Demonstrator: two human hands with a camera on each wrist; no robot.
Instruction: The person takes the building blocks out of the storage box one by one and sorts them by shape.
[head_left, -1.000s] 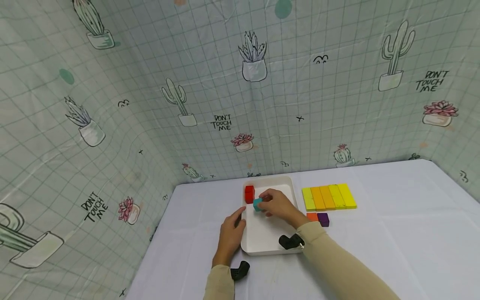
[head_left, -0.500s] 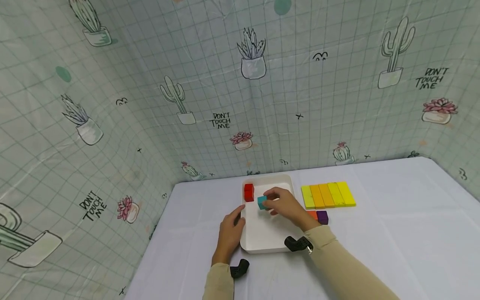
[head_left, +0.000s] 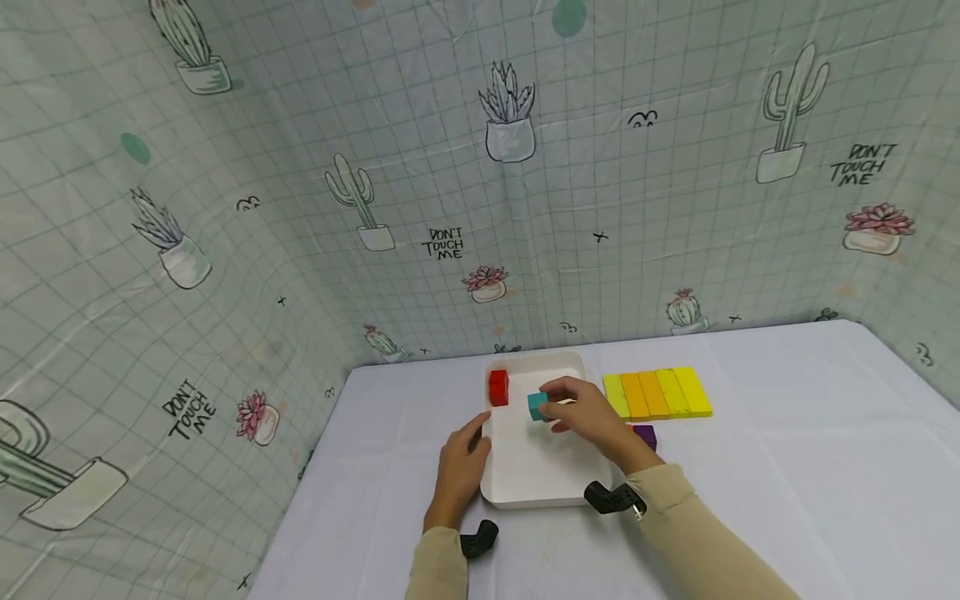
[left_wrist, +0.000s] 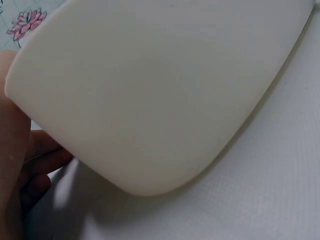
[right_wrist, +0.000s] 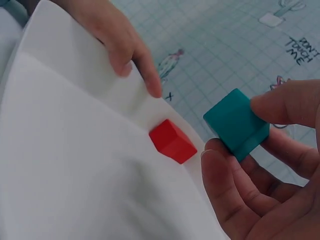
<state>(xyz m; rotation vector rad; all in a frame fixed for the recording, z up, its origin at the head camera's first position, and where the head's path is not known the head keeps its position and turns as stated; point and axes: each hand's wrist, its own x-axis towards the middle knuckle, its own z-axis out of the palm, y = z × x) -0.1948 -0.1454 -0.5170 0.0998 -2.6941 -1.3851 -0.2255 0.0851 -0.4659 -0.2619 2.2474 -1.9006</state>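
Observation:
In the head view, my right hand [head_left: 588, 414] is above the white tray [head_left: 517, 492], pinching a teal block [head_left: 537, 407] between thumb and fingers. The right wrist view shows the same teal block [right_wrist: 236, 122] raised over the tray floor. A red block [head_left: 498, 388] sits inside the tray by its far left corner; the red block [right_wrist: 172, 141] also appears in the right wrist view. My left hand [head_left: 461, 467] rests at the tray's left side. Its thumb and forefinger touch the rim, and the other fingers [left_wrist: 47, 162] lie beside the outer wall, partly hidden.
Right of the tray, several yellow and orange flat blocks [head_left: 660, 394] lie side by side. Nearer, a purple block [head_left: 645, 437] stands beside an orange one, mostly hidden by the right wrist. A white cloth covers the table [head_left: 787, 467]; a patterned curtain [head_left: 585, 192] hangs behind.
Over the last second my right hand has carried the teal block rightward, away from the red block, toward the tray's right side. My left hand has stayed at the tray's edge.

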